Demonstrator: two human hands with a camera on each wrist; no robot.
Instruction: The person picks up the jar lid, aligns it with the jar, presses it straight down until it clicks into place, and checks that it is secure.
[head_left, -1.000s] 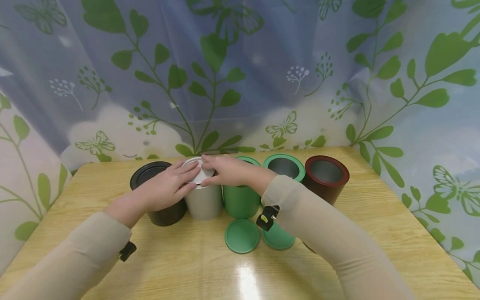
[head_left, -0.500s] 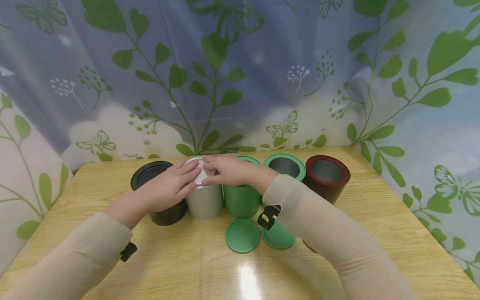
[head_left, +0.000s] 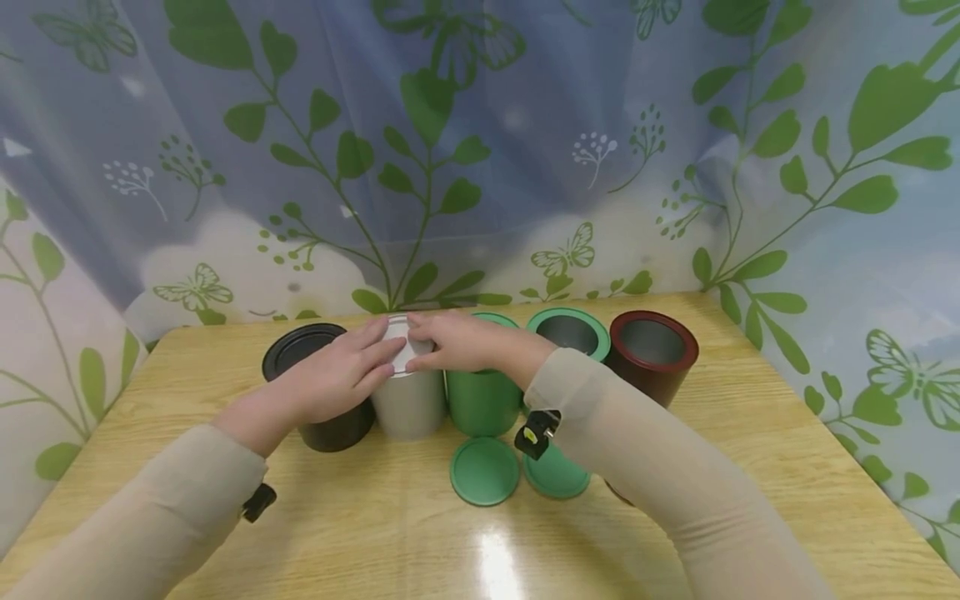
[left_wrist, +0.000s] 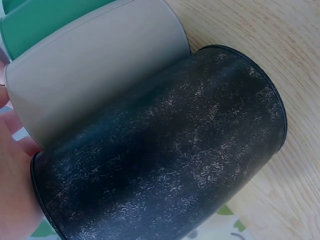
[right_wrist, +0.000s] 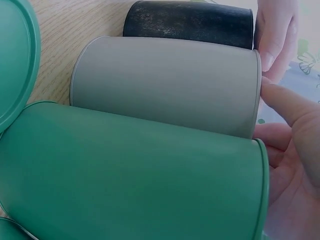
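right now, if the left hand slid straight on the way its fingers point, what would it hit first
Likely the right hand, facing the left hand across the white lid; exact gap is unclear.

Black can [head_left: 337, 431] and green can [head_left: 483, 404] flank grey can [head_left: 409, 410], front free.

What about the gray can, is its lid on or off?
On: a white lid covers the top of the gray can, with the left hand and right hand on it. Whether fully seated, I can't tell.
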